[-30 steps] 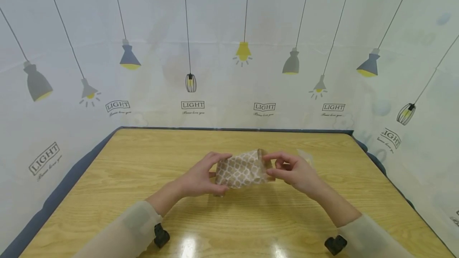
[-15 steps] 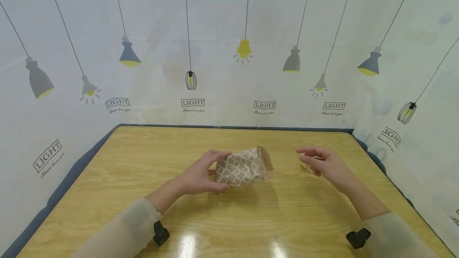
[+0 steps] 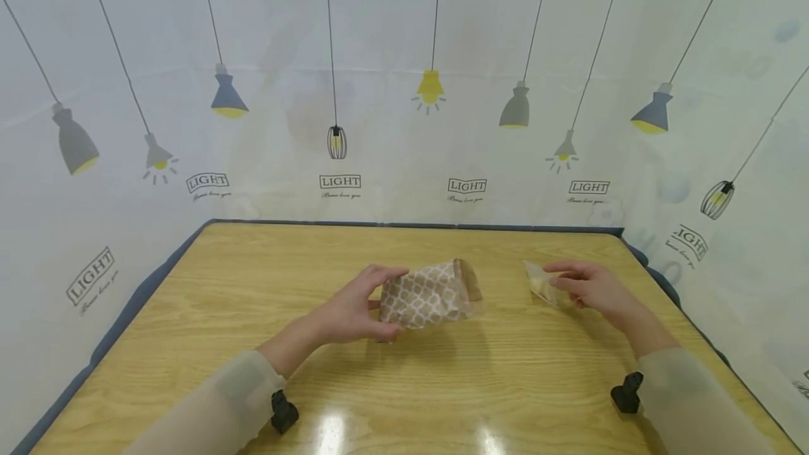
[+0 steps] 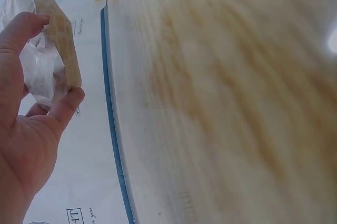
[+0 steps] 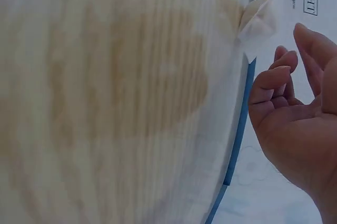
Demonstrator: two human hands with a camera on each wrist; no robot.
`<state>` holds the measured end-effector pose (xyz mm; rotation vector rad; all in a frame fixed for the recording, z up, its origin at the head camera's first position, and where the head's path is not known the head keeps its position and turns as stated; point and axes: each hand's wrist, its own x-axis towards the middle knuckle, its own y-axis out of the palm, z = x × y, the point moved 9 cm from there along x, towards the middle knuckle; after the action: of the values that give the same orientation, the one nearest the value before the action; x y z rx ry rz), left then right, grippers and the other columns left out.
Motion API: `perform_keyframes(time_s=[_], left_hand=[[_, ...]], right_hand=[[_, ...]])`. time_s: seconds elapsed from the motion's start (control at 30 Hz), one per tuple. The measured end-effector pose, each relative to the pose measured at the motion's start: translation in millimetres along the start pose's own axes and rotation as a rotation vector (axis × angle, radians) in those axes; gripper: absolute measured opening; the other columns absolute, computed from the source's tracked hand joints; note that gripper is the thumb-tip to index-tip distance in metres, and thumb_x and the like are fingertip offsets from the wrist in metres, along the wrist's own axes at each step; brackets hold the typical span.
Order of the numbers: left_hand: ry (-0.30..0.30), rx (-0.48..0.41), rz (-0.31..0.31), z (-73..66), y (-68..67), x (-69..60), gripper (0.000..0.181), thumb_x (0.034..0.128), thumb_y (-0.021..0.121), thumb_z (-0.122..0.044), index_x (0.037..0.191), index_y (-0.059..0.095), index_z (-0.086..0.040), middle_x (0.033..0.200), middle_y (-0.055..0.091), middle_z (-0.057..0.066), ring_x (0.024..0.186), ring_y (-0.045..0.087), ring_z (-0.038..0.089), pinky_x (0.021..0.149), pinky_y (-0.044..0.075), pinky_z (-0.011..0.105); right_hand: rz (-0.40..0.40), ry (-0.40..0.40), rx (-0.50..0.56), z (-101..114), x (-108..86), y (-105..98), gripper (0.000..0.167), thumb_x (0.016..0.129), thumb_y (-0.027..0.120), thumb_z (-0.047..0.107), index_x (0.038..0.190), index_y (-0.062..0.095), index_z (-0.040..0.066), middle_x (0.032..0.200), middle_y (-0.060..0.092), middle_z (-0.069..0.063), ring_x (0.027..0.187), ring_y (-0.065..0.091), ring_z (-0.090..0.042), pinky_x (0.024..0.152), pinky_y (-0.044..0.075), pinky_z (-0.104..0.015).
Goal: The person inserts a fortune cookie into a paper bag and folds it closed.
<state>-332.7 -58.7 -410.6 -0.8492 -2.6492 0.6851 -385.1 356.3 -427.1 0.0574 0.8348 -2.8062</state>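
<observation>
My left hand (image 3: pixel 357 307) grips the closed end of a brown paper bag (image 3: pixel 420 299) with a white lattice print, thumb on the near side and fingers on the far side. The bag lies on its side with its mouth toward the right. In the left wrist view, the bag (image 4: pixel 63 37) shows crumpled white and brown paper. My right hand (image 3: pixel 597 290) hovers just right of a small translucent white wrapped packet (image 3: pixel 540 283), which has something pale yellowish inside. A gap separates the packet (image 5: pixel 259 23) from the loosely bent fingers in the right wrist view; they hold nothing.
The wooden table (image 3: pixel 284 258) has a dark blue edging (image 3: pixel 392 227) along its back. Behind it hangs a white curtain (image 3: pixel 379 34) printed with lamps. Black wrist cameras (image 3: pixel 284 411) sit at both cuffs.
My right hand has let go of the bag's mouth and moved right to beside the wrapped packet. My left hand keeps its grip on the bag, nearly still.
</observation>
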Motion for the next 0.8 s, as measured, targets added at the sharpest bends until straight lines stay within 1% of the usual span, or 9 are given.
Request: perform_keyframes(time_s=[0.07, 0.13, 0.17, 0.23, 0.3, 0.37, 0.47, 0.67, 0.8], left_hand=[[-0.001, 0.001, -0.001, 0.1, 0.1, -0.1, 0.099, 0.0849, 0.092, -0.009, 0.168, 0.041, -0.021, 0.156, 0.043, 0.012, 0.152, 0.046, 0.035, 0.121, 0.056, 0.049], [0.001, 0.002, -0.001, 0.1, 0.4, -0.2, 0.099, 0.0849, 0.092, -0.009, 0.168, 0.041, -0.021, 0.156, 0.043, 0.013, 0.151, 0.046, 0.035, 0.121, 0.056, 0.049], [0.001, 0.004, -0.001, 0.0, 0.4, -0.2, 0.099, 0.0848, 0.093, -0.009, 0.168, 0.041, -0.021, 0.156, 0.043, 0.012, 0.151, 0.046, 0.034, 0.121, 0.057, 0.049], [0.004, 0.005, -0.001, -0.7, 0.2, -0.3, 0.098, 0.0849, 0.092, -0.010, 0.168, 0.041, -0.021, 0.156, 0.044, 0.013, 0.151, 0.046, 0.034, 0.121, 0.057, 0.049], [0.007, 0.005, -0.002, -1.1, -0.4, -0.5, 0.098, 0.0849, 0.092, -0.009, 0.168, 0.041, -0.020, 0.156, 0.044, 0.013, 0.151, 0.046, 0.035, 0.121, 0.057, 0.049], [0.008, 0.004, -0.004, -1.9, -0.7, -0.1, 0.099, 0.0848, 0.092, -0.009, 0.168, 0.041, -0.020, 0.156, 0.044, 0.013, 0.151, 0.046, 0.035, 0.121, 0.057, 0.049], [0.006, 0.006, -0.003, -2.2, -0.5, 0.3, 0.098, 0.0850, 0.092, -0.009, 0.168, 0.041, -0.020, 0.156, 0.044, 0.013, 0.151, 0.046, 0.035, 0.121, 0.057, 0.049], [0.004, 0.011, 0.004, -2.8, 1.8, 0.7, 0.098, 0.0854, 0.092, -0.009, 0.168, 0.041, -0.019, 0.157, 0.044, 0.012, 0.151, 0.046, 0.034, 0.121, 0.057, 0.048], [0.009, 0.006, 0.005, -3.3, 2.5, 0.7, 0.098, 0.0855, 0.092, -0.009, 0.168, 0.041, -0.019, 0.156, 0.044, 0.012, 0.151, 0.046, 0.035, 0.121, 0.056, 0.048]], right_hand=[[0.012, -0.001, -0.020, -1, 5.1, 3, 0.051, 0.113, 0.063, 0.026, 0.157, 0.056, 0.002, 0.084, 0.051, 0.000, 0.063, 0.042, -0.015, 0.056, 0.044, -0.033], [0.009, 0.008, -0.055, -3, 9.2, 6, 0.051, 0.112, 0.065, 0.027, 0.157, 0.057, 0.004, 0.090, 0.059, -0.004, 0.065, 0.046, -0.015, 0.057, 0.046, -0.032], [0.004, 0.014, -0.073, -4, 10.5, 7, 0.052, 0.111, 0.066, 0.028, 0.157, 0.058, 0.004, 0.098, 0.065, -0.008, 0.070, 0.049, -0.017, 0.058, 0.048, -0.031], [0.001, 0.022, -0.108, -4, 12.0, 10, 0.053, 0.110, 0.068, 0.031, 0.156, 0.059, 0.005, 0.121, 0.069, -0.021, 0.085, 0.059, -0.022, 0.065, 0.053, -0.031], [0.006, 0.035, -0.130, -3, 12.3, 13, 0.055, 0.109, 0.069, 0.034, 0.156, 0.060, 0.006, 0.143, 0.063, -0.030, 0.106, 0.064, -0.030, 0.073, 0.057, -0.031], [0.019, 0.040, -0.141, -1, 10.4, 16, 0.056, 0.109, 0.069, 0.034, 0.156, 0.059, 0.006, 0.155, 0.054, -0.035, 0.123, 0.062, -0.038, 0.079, 0.058, -0.032], [0.044, 0.049, -0.148, 2, 8.1, 20, 0.056, 0.109, 0.069, 0.033, 0.157, 0.057, 0.007, 0.159, 0.049, -0.037, 0.132, 0.060, -0.042, 0.081, 0.058, -0.034], [0.077, 0.069, -0.160, 4, 5.3, 27, 0.052, 0.111, 0.066, 0.038, 0.155, 0.060, 0.010, 0.158, 0.052, -0.031, 0.119, 0.059, -0.034, 0.075, 0.053, -0.033], [0.087, 0.026, -0.173, 8, 4.5, 34, 0.049, 0.110, 0.068, 0.037, 0.149, 0.063, 0.009, 0.158, 0.051, -0.031, 0.127, 0.056, -0.040, 0.078, 0.052, -0.033]])
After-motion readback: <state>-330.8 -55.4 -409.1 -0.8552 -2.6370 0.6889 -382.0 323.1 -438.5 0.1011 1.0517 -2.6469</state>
